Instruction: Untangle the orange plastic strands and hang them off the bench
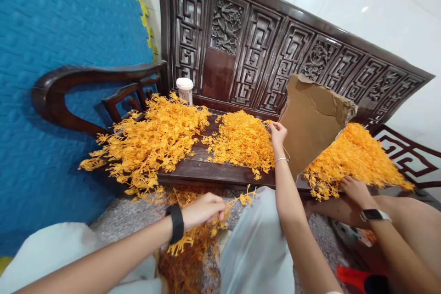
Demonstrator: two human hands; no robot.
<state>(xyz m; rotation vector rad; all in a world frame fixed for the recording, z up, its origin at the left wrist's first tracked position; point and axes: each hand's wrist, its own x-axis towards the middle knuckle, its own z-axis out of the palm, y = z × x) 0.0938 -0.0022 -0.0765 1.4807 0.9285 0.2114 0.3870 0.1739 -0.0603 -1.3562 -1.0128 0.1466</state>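
My left hand (204,207), with a black band at its wrist, is closed around an orange plastic flower sprig (245,198) above my lap. The sprig's tip sticks out to the right of my fingers. Higher up, my right hand (278,135) pinches a small orange flower piece (268,122) at the right edge of the middle heap of orange flower pieces (243,140). A larger pile of branched orange sprigs (161,133) lies at the left end of the dark wooden bench (196,172).
A cardboard sheet (306,124) stands right of my right hand. Beyond it, another person's hand (356,190) touches a further orange heap (358,156). A white lidded tub (185,90) stands against the carved backrest (220,73). More orange sprigs (188,257) lie below the bench.
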